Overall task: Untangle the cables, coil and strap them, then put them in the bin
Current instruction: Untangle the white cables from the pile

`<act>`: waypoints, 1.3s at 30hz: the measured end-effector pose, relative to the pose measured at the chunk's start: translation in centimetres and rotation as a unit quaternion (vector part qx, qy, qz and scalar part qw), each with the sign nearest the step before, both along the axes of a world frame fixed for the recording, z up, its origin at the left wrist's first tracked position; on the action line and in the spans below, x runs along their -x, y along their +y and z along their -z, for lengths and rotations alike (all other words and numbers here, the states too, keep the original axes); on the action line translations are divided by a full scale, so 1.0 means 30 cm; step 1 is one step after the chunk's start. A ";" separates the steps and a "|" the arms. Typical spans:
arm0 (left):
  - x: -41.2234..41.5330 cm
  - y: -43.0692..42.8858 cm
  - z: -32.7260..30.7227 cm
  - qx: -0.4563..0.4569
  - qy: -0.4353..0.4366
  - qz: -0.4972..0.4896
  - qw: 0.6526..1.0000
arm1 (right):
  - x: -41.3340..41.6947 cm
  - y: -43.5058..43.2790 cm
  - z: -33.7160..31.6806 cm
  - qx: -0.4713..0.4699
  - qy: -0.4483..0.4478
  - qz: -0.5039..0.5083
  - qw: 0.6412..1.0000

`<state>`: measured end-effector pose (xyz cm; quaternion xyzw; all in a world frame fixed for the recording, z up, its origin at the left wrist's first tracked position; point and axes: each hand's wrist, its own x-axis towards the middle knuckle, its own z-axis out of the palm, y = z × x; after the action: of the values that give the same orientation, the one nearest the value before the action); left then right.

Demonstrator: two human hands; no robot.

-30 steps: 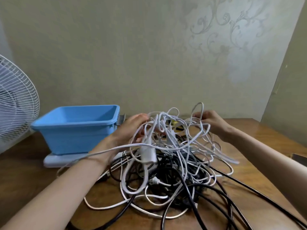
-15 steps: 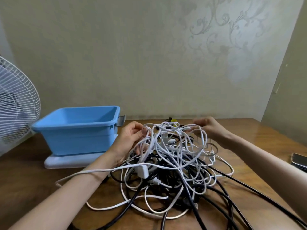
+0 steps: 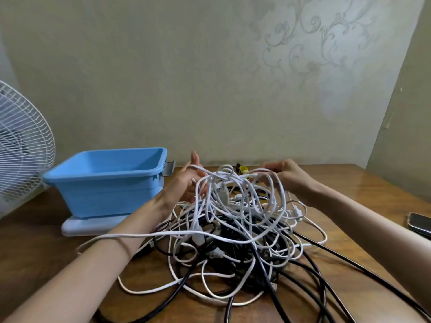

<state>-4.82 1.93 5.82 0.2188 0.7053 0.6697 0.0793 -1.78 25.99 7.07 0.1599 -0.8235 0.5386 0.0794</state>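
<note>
My left hand (image 3: 184, 185): centre frame, fingers straight, a white loop (image 3: 200, 169) draped over them.
My right hand (image 3: 288, 174): right of centre, fingers curled, pinching a white strand (image 3: 263, 170).
Hands: apart, the heap's top between them.
Cable tangle (image 3: 233, 229): white and black, on the wooden table (image 3: 349, 194), centre and lower frame.
Blue bin (image 3: 105, 194): left of centre, beside my left hand.
Edges: fan (image 3: 21, 145) far left, phone (image 3: 419, 223) far right.
</note>
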 end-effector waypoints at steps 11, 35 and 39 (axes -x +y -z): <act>0.006 -0.041 -0.130 0.172 0.451 -0.213 0.850 | -0.012 0.037 -0.159 0.021 0.092 0.002 0.996; -0.015 0.007 0.000 0.171 0.085 -0.131 0.973 | 0.048 -0.066 0.009 0.059 -0.089 -0.062 0.992; -0.014 0.029 0.004 0.200 0.119 -0.165 0.958 | 0.061 -0.136 0.021 0.003 -0.060 -0.080 0.995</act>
<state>-4.39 2.79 5.69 0.1569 0.8556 0.4877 -0.0748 -3.61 21.90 6.44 0.1924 -0.8098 0.5542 -0.0129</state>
